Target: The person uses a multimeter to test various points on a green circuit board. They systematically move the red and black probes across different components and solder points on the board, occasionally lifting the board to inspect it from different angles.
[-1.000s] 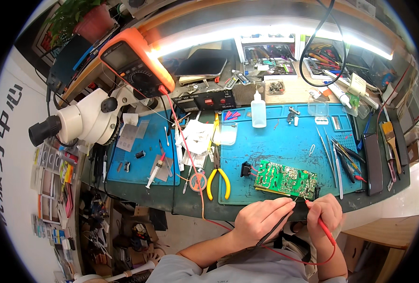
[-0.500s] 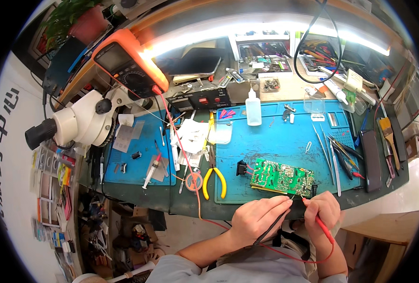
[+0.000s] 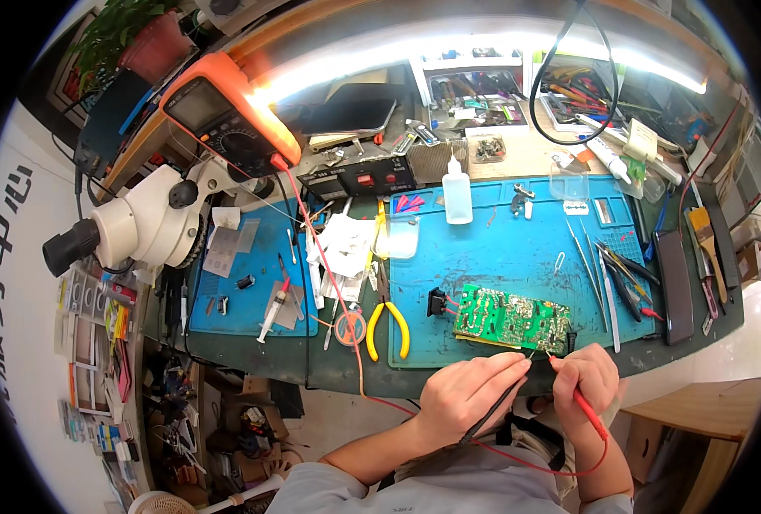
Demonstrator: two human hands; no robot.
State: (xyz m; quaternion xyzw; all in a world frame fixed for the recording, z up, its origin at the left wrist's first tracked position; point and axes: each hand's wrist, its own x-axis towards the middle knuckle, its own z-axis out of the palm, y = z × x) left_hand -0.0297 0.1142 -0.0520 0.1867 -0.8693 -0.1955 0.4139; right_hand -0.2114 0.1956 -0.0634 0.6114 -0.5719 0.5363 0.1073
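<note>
Left hand (image 3: 473, 392) wrapped round the black probe (image 3: 493, 411), right hand (image 3: 587, 382) pinching the red probe (image 3: 589, 411). Hands apart from each other but near, tips angled in toward the same spot. Green circuit board (image 3: 510, 319) is just ahead of both hands on the blue mat (image 3: 449, 261), looks solder side up, near-right corner closest to the tips. Can't tell whether either tip touches metal, or whether the left fingers brush the board edge.

Black socket (image 3: 437, 301) on wires at the board's left end, ahead and left of the left hand. Multimeter (image 3: 226, 120) far ahead-left of both hands; display unreadable from here. Yellow-handled pliers (image 3: 373, 334) left of the left hand, clear of the work.

My take on doing it well: brace both wrists on the desk (image 3: 355, 377) edge, fingers on plastic, well back from bare metal. Tips look close together, so a slip could bridge neighbouring joints: seat one, then the other, pressing straight down, light but firm. Neither hand seems to pin the board, so a sideways push might slide it. Steady the tips before glancing up-left at the meter. I'd treat any capacitors as possibly charged.
</note>
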